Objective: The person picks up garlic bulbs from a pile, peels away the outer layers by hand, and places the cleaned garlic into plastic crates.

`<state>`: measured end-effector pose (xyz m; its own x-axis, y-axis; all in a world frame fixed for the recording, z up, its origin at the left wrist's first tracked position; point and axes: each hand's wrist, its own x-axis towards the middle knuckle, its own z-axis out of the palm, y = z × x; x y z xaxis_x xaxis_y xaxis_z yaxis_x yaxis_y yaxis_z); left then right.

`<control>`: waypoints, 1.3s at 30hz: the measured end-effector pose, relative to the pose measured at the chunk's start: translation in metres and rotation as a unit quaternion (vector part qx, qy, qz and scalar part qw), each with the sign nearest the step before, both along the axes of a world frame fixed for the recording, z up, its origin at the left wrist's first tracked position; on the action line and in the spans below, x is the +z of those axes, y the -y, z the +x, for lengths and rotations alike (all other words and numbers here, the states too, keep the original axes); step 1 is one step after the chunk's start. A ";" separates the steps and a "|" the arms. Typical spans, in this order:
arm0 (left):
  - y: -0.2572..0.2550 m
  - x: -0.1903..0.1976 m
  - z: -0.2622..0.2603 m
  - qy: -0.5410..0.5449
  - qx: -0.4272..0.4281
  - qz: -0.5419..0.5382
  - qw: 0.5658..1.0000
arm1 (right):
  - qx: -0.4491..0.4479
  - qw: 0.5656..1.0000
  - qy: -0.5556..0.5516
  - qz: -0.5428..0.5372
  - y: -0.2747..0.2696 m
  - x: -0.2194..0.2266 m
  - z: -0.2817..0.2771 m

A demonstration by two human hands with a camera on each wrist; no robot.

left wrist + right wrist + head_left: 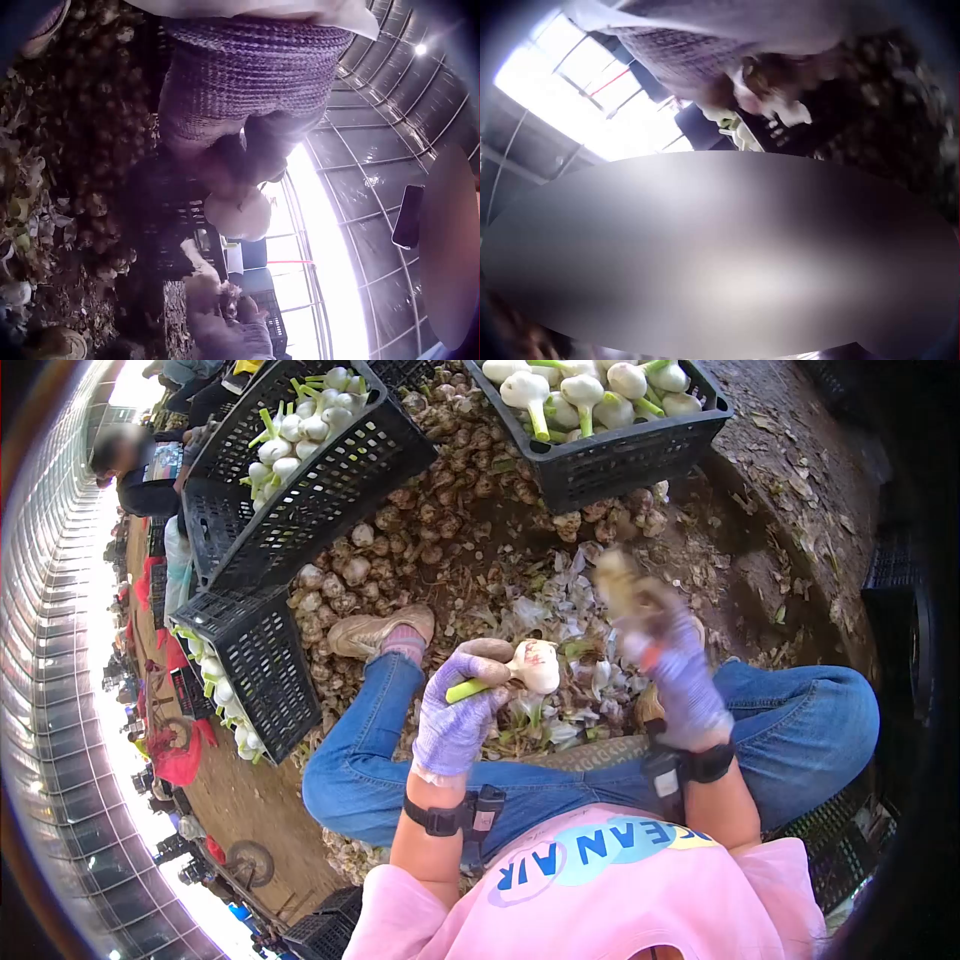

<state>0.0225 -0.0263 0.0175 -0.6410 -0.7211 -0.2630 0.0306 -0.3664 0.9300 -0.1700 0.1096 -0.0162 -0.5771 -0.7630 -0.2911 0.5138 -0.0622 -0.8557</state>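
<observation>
The left hand (460, 705), in a purple knit glove with dirty fingertips, grips a white garlic bulb (535, 666) by its neck. A green stem (466, 690) crosses the palm side, and the bulb points right. From the left wrist view, the bulb (238, 214) hangs below the gloved fingers. The right hand (680, 680), also gloved and blurred, is raised to the right of the bulb, apart from it. Between its fingers is a pale, tan piece (614, 575), too blurred to identify; the right wrist view shows a whitish end (791, 112) beyond the fingers.
Black crates (630, 464) of trimmed garlic stand at the top and left (262, 672). Unpeeled bulbs (440, 490) cover the ground between them. Loose skins (570, 610) lie between the person's bent legs. Another person (130, 465) sits at the upper left.
</observation>
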 end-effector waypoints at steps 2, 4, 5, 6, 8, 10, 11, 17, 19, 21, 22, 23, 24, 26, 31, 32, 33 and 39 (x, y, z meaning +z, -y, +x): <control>0.000 0.003 -0.004 0.028 -0.028 -0.061 0.997 | 0.043 0.985 -0.169 0.015 -0.001 0.006 0.014; -0.005 0.013 -0.007 0.080 -0.043 -0.094 0.991 | 0.086 0.940 -0.329 0.030 0.003 0.013 0.029; -0.007 0.012 -0.007 0.082 -0.043 -0.093 0.991 | 0.094 0.935 -0.342 0.023 0.007 0.018 0.037; -0.009 0.011 -0.008 0.066 -0.085 -0.156 0.982 | 0.101 0.929 -0.355 0.017 0.007 0.021 0.040; -0.015 0.008 -0.006 0.079 -0.125 -0.190 0.971 | 0.111 0.973 -0.201 0.040 0.005 0.016 0.044; -0.009 0.005 -0.008 0.022 -0.121 -0.180 0.976 | 0.081 0.995 0.034 0.048 0.006 0.018 0.038; -0.007 0.003 -0.008 -0.035 -0.117 -0.168 0.978 | 0.081 0.995 0.034 0.048 0.007 0.012 0.029; -0.015 -0.009 -0.007 -0.111 0.015 0.051 0.992 | -0.040 0.975 0.217 -0.001 0.000 -0.009 0.013; -0.014 -0.013 -0.010 -0.198 0.050 0.150 0.967 | 0.005 0.985 0.166 -0.048 0.004 0.002 0.018; -0.012 -0.015 -0.009 -0.200 0.050 0.181 0.962 | 0.076 0.983 0.140 -0.094 0.007 0.021 0.028; -0.011 -0.018 -0.008 -0.184 0.028 0.224 0.957 | 0.111 0.984 0.091 -0.106 0.007 0.017 0.030; -0.010 -0.019 -0.007 -0.168 0.007 0.267 0.949 | 0.147 0.981 0.041 -0.119 0.006 0.012 0.031; -0.013 -0.017 -0.009 -0.147 0.007 0.285 0.947 | 0.156 0.983 0.001 -0.098 0.005 0.013 0.031; -0.015 -0.017 -0.014 -0.123 0.079 0.289 0.946 | 0.204 0.976 0.039 -0.067 0.003 0.018 0.030; 0.028 -0.014 -0.023 -0.118 0.250 0.268 0.923 | 0.250 0.961 0.109 -0.051 -0.002 0.010 0.042; 0.048 -0.007 -0.026 -0.100 0.227 0.178 0.952 | 0.225 0.968 0.108 -0.034 0.000 0.009 0.040; 0.077 -0.005 -0.027 -0.182 0.215 0.116 0.953 | 0.199 0.974 0.108 -0.017 0.000 0.007 0.039; 0.212 0.073 -0.034 -0.278 0.387 -0.127 0.870 | 0.195 0.972 0.126 0.045 0.004 -0.008 0.037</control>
<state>-0.0112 -0.2378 0.0902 0.0864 -0.9827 0.1639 0.6474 0.1804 0.7405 -0.1325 0.1060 -0.0241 -0.1520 -0.8740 -0.4616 0.6765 0.2485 -0.6932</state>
